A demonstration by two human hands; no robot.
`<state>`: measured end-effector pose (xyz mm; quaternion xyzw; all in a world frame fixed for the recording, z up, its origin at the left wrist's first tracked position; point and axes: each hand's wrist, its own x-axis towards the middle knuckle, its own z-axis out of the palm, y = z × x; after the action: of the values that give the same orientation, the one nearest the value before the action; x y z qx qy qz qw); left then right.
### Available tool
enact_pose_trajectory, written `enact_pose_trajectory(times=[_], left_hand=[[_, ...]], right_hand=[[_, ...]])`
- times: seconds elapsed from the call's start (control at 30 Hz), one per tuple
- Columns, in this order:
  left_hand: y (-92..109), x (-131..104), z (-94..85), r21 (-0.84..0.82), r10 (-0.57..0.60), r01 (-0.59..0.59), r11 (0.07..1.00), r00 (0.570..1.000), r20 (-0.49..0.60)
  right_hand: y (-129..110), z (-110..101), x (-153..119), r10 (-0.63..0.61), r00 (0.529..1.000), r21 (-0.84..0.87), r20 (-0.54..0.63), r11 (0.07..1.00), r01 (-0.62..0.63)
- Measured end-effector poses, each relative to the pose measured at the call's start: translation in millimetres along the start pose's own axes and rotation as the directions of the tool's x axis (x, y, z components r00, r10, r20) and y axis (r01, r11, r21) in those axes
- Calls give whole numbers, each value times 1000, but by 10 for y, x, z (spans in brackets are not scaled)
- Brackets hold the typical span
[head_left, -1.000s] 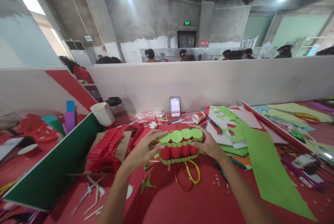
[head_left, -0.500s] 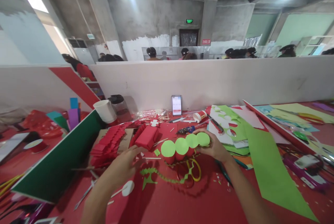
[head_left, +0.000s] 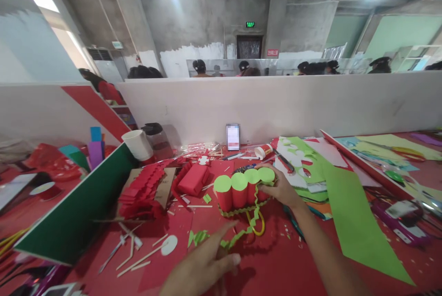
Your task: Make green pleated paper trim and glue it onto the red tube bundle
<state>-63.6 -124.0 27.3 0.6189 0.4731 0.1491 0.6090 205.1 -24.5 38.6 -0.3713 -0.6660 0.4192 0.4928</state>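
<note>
My right hand (head_left: 280, 186) grips the right end of a row of red paper cylinders (head_left: 238, 197) with round light-green tops, tilted a little toward me. A green zigzag paper strip (head_left: 251, 228) runs along the row's lower edge and hangs from its right end down to the table. Lower and to the left, my left hand (head_left: 203, 264) is open, index finger and thumb apart, close to the strip's loose end. Whether it touches the strip, I cannot tell. Just behind the strip lie yellow-handled scissors (head_left: 261, 224), partly covered.
Pleated red paper (head_left: 145, 190) and a red paper block (head_left: 194, 179) lie to the left, beside a green board (head_left: 83, 213). White sticks and a white disc (head_left: 169, 244) lie in front. Green paper sheets (head_left: 359, 213) cover the right side. A phone (head_left: 233, 137) stands at the back.
My left hand has moved from beside the red block down and right toward the green strip. The cylinder row has tipped back, so its red sides now show. My right hand keeps its hold.
</note>
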Motion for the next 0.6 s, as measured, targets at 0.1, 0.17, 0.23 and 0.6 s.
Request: enact_pose_trajectory(times=[0.1, 0.17, 0.23, 0.6], left_hand=[[-88, 135, 130, -152, 23, -25, 988, 1000, -13], [-87, 145, 124, -231, 13, -45, 972, 990, -139], [-27, 92, 53, -266, -4, -76, 961, 957, -289], [429, 91, -454, 270, 372, -256, 928, 673, -639]], right_hand=[[-3, 2, 4, -2, 1000, -1, -17, 1000, 2], [-10, -11, -1, -4, 1000, 2, -14, 1000, 4], [-13, -32, -12, -7, 1000, 2, -5, 1000, 7], [-103, 43, -66, -115, 993, -71, 32, 991, 117]])
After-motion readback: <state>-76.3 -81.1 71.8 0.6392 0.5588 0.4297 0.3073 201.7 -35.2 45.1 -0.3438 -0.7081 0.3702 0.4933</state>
